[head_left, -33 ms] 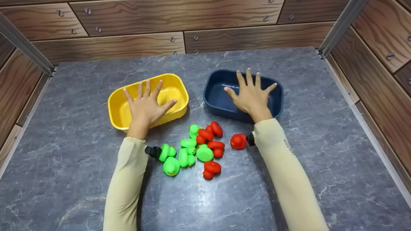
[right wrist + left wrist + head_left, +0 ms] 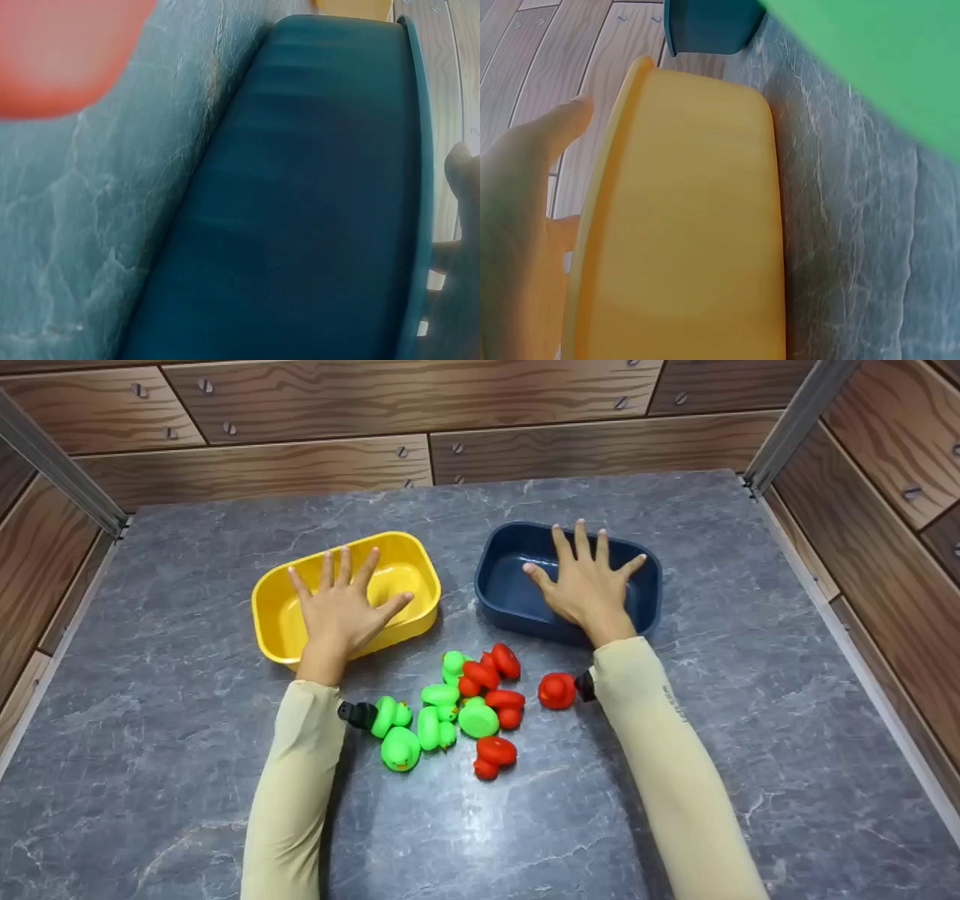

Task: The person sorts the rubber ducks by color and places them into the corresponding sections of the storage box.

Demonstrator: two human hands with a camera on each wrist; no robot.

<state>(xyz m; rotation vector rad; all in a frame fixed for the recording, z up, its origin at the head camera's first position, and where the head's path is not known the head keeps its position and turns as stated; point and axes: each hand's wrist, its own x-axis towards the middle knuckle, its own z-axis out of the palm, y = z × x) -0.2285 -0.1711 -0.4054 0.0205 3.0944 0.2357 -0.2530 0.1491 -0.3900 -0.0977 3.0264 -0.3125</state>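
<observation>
Yellow tub: on the table (image 2: 187,720), left of centre; its wall (image 2: 405,631) stands under the left hand (image 2: 340,611), whose fingers are spread apart and hold nothing.
Blue tub: right of the yellow one and apart from it, its front wall (image 2: 517,619) nearer the ducks; the right hand (image 2: 586,591) is above it, fingers splayed, nothing held.
Rims: a hand dropped carelessly might knock one and slide a tub.
Green ducks (image 2: 400,750) and red ducks (image 2: 557,691): clustered before the tubs, some mixed together; a hasty grab could roll neighbours away or take the wrong colour.
Wrist cameras (image 2: 358,715): low beside the outermost ducks; swinging a wrist inward could bump them.
Surround: wood-patterned walls (image 2: 322,397) behind and at the sides.
</observation>
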